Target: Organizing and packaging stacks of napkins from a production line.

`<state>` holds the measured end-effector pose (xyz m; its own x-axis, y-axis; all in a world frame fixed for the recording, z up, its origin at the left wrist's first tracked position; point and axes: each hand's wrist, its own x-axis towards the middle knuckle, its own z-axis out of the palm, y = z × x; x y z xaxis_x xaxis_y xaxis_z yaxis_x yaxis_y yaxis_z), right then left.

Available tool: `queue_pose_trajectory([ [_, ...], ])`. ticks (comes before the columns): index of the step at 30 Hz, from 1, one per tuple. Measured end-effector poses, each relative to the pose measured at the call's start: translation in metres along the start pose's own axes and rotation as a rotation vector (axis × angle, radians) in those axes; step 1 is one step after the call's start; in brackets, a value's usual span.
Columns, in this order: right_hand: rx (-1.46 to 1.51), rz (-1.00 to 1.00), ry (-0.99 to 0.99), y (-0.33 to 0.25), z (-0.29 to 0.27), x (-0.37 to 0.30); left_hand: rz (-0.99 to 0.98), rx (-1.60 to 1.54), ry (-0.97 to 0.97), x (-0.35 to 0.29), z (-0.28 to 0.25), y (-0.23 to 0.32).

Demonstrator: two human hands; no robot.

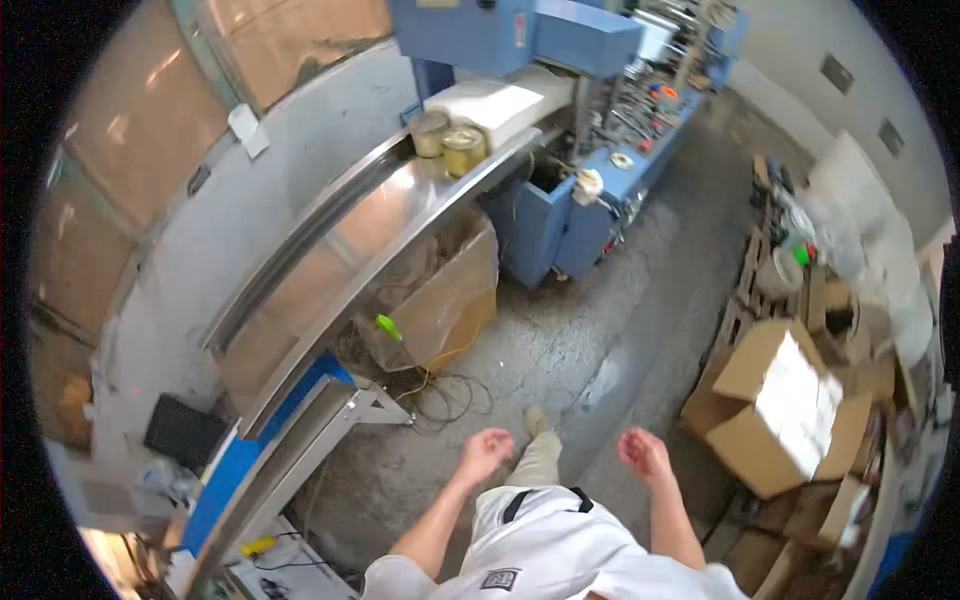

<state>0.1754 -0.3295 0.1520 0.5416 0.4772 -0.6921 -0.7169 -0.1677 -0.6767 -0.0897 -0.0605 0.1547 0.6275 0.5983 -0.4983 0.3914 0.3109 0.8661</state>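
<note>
My left hand [487, 455] hangs in the air in front of my body, its fingers loosely curled and nothing visible in them. To the right, my right hand [643, 455] is also raised, with bent fingers somewhat apart and nothing held. Neither touches anything. Between them a trousered leg [541, 460] and a shoe [536, 420] show over the grey concrete floor [560, 350]. Nearest on the left is a metal stand with a blue edge [250, 460]; on the right, an opened cardboard box [745, 430] holds something white.
A long metal chute [330, 260] curves toward a blue machine [580, 220], with two cans [464, 150] on it. Below sits a plastic-lined carton [465, 320]. A cable [450, 400] loops on the floor. Cartons and pallets [735, 310] line the right wall.
</note>
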Motion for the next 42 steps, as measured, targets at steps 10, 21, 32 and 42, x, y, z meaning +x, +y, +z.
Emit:
queue_pose_trajectory([
  [10, -0.189, 0.095, 0.102, -0.134, -0.002, 0.100, -0.096, 0.315, 1.167, 0.238, -0.207, 0.020],
  [21, -0.455, 0.223, -0.220, -0.225, 0.138, 0.301, -0.209, 0.580, 1.110, 0.272, -0.138, 0.103],
  [32, -0.600, 0.335, -0.396, -0.259, 0.217, 0.416, -0.128, 0.907, 1.179, 0.322, -0.149, 0.098],
  [42, -0.641, 0.198, -0.513, -0.288, 0.263, 0.449, 0.211, 0.289, 1.202, 0.292, -0.155, 0.010],
])
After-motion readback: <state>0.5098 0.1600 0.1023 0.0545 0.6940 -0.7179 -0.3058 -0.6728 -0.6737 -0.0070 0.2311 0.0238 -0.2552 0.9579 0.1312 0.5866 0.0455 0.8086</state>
